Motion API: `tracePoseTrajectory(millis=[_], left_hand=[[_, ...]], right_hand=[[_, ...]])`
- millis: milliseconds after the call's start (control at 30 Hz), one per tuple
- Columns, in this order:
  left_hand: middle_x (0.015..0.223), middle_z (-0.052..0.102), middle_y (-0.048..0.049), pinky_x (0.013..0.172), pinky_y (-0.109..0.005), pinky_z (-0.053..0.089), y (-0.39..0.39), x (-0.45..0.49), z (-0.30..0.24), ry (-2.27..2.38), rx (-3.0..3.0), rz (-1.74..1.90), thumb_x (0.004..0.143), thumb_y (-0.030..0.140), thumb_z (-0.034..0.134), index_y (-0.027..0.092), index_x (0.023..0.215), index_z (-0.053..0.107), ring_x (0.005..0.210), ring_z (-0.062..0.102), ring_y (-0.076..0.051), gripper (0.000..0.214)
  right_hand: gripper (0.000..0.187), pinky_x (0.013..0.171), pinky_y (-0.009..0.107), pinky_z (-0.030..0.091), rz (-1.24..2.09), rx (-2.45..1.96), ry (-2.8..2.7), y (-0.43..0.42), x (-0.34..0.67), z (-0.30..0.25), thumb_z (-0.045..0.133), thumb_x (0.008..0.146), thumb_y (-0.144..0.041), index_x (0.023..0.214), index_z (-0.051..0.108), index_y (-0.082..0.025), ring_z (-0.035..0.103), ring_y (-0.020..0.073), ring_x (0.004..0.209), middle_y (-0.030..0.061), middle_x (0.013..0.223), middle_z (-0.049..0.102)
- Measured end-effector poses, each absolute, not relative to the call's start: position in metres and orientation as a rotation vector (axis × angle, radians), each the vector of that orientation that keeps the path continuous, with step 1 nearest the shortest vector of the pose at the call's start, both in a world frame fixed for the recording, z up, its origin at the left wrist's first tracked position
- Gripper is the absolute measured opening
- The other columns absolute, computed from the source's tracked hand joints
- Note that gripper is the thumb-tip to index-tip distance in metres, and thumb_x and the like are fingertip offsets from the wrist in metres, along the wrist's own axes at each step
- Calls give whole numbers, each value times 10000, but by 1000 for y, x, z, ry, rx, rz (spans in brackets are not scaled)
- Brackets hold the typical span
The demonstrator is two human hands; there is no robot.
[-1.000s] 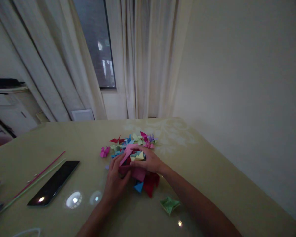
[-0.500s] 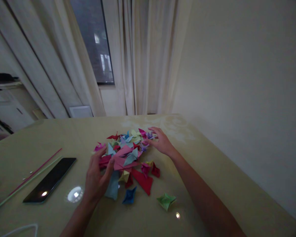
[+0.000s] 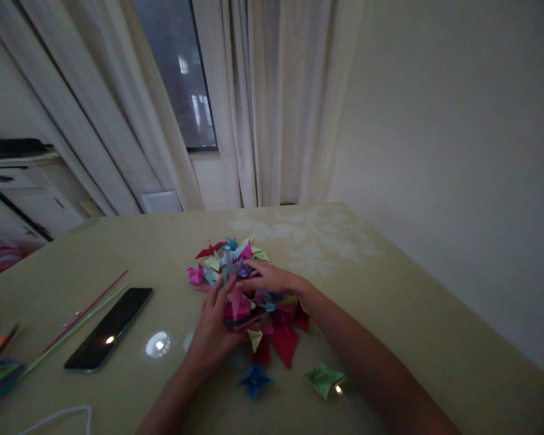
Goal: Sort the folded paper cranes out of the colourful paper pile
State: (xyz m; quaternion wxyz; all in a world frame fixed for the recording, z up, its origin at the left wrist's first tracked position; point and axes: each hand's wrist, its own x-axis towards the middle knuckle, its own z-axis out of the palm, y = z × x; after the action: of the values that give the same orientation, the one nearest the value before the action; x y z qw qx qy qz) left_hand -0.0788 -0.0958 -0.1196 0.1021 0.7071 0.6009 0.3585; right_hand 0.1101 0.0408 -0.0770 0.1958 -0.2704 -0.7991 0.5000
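Observation:
A heap of colourful folded-paper pieces (image 3: 238, 307), some shaped like origami cranes, lies on the table. My left hand (image 3: 215, 329) touches the heap's near left side with its fingers stretched out. From the right, my right hand (image 3: 272, 281) reaches over the heap, fingers extended and close to my left fingertips. Both hands are open, and they cover part of the paper. On the near side are a red piece (image 3: 284, 345) and a small yellow piece (image 3: 254, 339). A blue folded star shape (image 3: 254, 380) and a green folded piece (image 3: 325, 380) lie apart, closer to me.
Left of my hands, a black phone (image 3: 109, 329) lies beside a thin pink stick (image 3: 93, 305) and a pale green stick (image 3: 75, 329). A multicoloured paper piece (image 3: 0, 377) sits at the left edge. A white cord (image 3: 68, 412) lies in front. The wall (image 3: 457, 181) borders the table's right side.
My right hand has moved left and nearer, over the heap, and my left hand has shifted right. The paper pieces are bunched closer together. The view has turned slightly left.

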Motion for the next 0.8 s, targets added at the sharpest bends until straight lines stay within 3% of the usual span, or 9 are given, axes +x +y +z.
tracePoseTrajectory(millis=[67, 133, 333, 433, 533, 633, 700, 800], left_hand=[[1633, 403, -164, 1182, -599, 446, -95, -74, -120, 1750, 2063, 1113, 807, 265, 759, 278, 1649, 294, 1514, 409, -402, 961], [1601, 446, -161, 1158, -558, 485, -92, -73, -119, 1735, 2053, 1200, 824, 220, 725, 274, 1643, 303, 1457, 491, -370, 923], [1412, 623, -129, 1072, -485, 543, -92, -80, -110, 1781, 1926, 1549, 859, 321, 754, 251, 1462, 536, 1306, 614, -327, 645], [1195, 714, -100, 891, -393, 603, -95, -87, -106, 1793, 1716, 1697, 879, 416, 764, 223, 1296, 621, 1053, 712, -265, 481], [954, 732, -52, 710, -321, 601, -98, -94, -100, 1740, 1490, 1754, 873, 506, 765, 198, 1176, 641, 811, 719, -213, 449], [1084, 735, -91, 893, -388, 605, -97, -99, -91, 1694, 1470, 1811, 899, 521, 723, 203, 1210, 648, 1047, 722, -262, 451], [1254, 704, -116, 1066, -458, 538, -96, -100, -86, 1687, 1523, 1841, 899, 517, 718, 219, 1281, 634, 1240, 654, -294, 492], [1404, 639, -114, 1193, -512, 431, -95, -102, -85, 1679, 1561, 1834, 893, 528, 719, 242, 1327, 616, 1375, 560, -313, 530]], right_hand=[[928, 980, 355, 531, 1490, -665, -2266, 29, 102, -74, 904, 737, -557, 1517, 504, -253, 657, 266, 1154, 67, 1301, 676], [998, 984, 359, 521, 1463, -669, -2283, 22, 97, -74, 978, 641, -459, 1498, 511, -252, 647, 265, 1130, 61, 1281, 672], [619, 881, 328, 544, 1413, -653, -1901, 24, 96, -61, 893, 745, -370, 1287, 633, -222, 651, 205, 960, 23, 1082, 678], [518, 879, 323, 546, 1340, -607, -1768, 26, 103, -42, 870, 776, -379, 1231, 669, -234, 650, 196, 953, 21, 1063, 685], [496, 858, 330, 557, 1331, -591, -1725, 28, 114, -24, 864, 791, -405, 1222, 682, -238, 656, 191, 913, 27, 1039, 699], [506, 846, 335, 560, 1279, -623, -1706, 31, 124, -13, 872, 784, -430, 1211, 689, -230, 658, 195, 914, 41, 1046, 697], [529, 876, 344, 557, 1210, -648, -1697, 34, 130, -10, 882, 768, -452, 1208, 692, -227, 657, 210, 980, 60, 1109, 695], [572, 922, 361, 550, 1152, -672, -1698, 40, 136, -10, 876, 767, -469, 1247, 676, -231, 654, 224, 1048, 72, 1174, 691]])
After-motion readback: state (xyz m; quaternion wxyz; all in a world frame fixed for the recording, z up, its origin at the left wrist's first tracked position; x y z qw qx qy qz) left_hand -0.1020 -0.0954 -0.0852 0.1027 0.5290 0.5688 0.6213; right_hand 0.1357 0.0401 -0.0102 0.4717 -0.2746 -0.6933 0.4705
